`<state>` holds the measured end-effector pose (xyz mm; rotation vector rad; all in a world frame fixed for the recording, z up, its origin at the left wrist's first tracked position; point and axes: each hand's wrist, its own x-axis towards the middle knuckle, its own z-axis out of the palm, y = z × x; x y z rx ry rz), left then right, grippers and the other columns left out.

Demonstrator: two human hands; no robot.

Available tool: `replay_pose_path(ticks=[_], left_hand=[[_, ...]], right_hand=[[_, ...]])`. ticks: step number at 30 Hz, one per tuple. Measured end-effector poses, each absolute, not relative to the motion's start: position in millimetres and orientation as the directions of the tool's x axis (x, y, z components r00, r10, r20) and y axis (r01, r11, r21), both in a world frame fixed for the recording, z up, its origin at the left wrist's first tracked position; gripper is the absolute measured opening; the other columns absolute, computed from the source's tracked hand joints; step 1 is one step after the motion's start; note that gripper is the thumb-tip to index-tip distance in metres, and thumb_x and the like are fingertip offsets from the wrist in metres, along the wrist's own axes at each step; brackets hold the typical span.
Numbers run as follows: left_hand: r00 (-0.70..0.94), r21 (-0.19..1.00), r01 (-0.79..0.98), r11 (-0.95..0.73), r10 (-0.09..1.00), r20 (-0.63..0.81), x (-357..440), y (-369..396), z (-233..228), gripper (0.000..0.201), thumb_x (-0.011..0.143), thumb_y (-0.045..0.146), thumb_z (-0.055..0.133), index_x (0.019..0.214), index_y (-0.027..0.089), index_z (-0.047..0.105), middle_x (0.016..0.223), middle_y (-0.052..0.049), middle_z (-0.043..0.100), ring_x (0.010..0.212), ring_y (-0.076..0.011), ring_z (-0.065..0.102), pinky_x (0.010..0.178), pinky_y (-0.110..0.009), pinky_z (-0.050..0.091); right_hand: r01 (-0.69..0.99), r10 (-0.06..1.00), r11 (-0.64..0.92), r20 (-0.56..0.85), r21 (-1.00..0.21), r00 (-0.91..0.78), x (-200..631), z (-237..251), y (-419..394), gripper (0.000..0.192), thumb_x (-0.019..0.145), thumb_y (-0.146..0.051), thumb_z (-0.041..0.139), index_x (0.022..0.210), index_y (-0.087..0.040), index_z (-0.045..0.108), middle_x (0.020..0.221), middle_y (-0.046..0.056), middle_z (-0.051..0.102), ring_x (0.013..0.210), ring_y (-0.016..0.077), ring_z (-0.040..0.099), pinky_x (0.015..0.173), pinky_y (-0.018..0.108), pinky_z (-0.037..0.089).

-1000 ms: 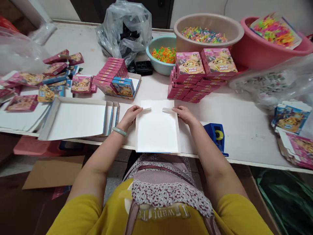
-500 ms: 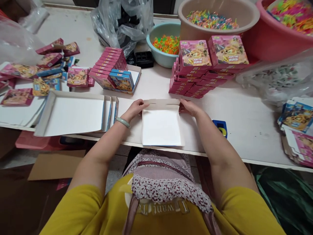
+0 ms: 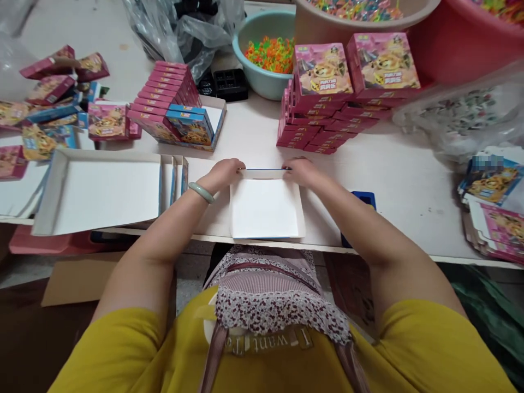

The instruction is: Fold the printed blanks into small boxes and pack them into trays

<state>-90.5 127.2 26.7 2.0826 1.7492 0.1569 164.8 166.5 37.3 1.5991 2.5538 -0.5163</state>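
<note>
Lying flat at the near edge of the table (image 3: 409, 180), directly in front of the person, a white cardboard tray (image 3: 265, 210) has its far wall folded upright, and both hands press on that wall. The left hand (image 3: 223, 172) curls closed over the wall's left end, and the right hand (image 3: 301, 170) curls closed over its right end, fingers bent down onto the card. Just left of it stand several finished white trays (image 3: 102, 191), nested together with their open sides up. Beyond them an open tray (image 3: 219, 117) holds a slanted row of pink boxes with a blue one at the front. Behind the right hand rises a stack of pink boxes (image 3: 327, 103) in 2 columns. A teal bowl (image 3: 256, 52) farther back holds orange and green pieces; the beige basin (image 3: 327, 27) and red basin (image 3: 462, 49) beside it are cut off by the top edge. A blue object (image 3: 362, 199) is mostly hidden behind the right forearm, and what the clear plastic bag (image 3: 462, 120) holds is hard to make out.
</note>
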Motion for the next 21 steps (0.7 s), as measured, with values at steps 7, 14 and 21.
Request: replay_pose_path(ticks=[7,14,21], left_hand=[[0.317,0.098,0.946,-0.31,0.946,-0.066,-78,124,16,0.035,0.083,0.01,0.046,0.106,0.015,0.072,0.105,-0.014,0.068,0.106,-0.0284,0.062,0.083,-0.035,0.048],[0.43,0.121,0.901,-0.417,0.897,-0.106,-77,135,25,0.027,0.081,0.014,0.054,0.104,0.016,0.07,0.103,-0.016,0.069,0.099,-0.0327,0.065,0.081,-0.038,0.044],[0.505,-0.075,0.848,-0.524,0.844,-0.182,-69,138,27,0.031,0.084,0.012,0.048,0.109,0.011,0.067,0.097,-0.02,0.068,0.095,-0.0342,0.065,0.077,-0.04,0.044]], right_hand=[[0.796,0.764,0.602,-0.244,-0.065,-0.597,154,32,157,0.029,0.095,-0.022,0.048,0.107,-0.014,0.073,0.109,0.015,0.07,0.101,0.0266,0.062,0.078,0.031,0.042],[0.773,0.733,0.628,-0.264,-0.093,-0.627,147,33,166,0.028,0.086,-0.018,0.058,0.112,-0.021,0.069,0.114,0.011,0.069,0.102,0.0273,0.061,0.077,0.032,0.04],[0.714,0.698,0.699,-0.244,0.029,-0.673,135,38,160,0.03,0.092,-0.012,0.045,0.115,-0.017,0.063,0.111,0.015,0.066,0.104,0.0287,0.059,0.079,0.034,0.041]])
